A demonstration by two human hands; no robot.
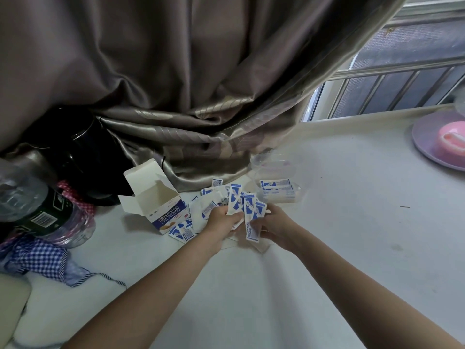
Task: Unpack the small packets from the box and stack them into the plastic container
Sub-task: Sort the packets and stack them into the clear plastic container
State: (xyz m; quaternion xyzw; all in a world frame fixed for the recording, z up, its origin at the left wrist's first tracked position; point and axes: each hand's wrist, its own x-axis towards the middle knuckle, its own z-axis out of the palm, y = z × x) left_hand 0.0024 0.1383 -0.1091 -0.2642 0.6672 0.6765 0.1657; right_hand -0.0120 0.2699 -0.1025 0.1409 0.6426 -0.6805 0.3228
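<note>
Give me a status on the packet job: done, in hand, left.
Done: the box lies open, and a few packets are stacked in the plastic container. In hand: left hand and right hand grip a bunch of packets. Left: loose packets scattered on the table.

Single view, head-worn, wide-angle. Looks forward and steeply down over my own forearms onto white surface (327,197). My left hand (221,220) and right hand (274,227) sit near frame centre, close to lens, forearms running in from bottom edge. Far end of view reaches grey curtain (176,71) straight ahead and barred window (392,81) at upper right. Lens bends edges: window bars and surface edge curve. No second view, so no shared region.
</note>
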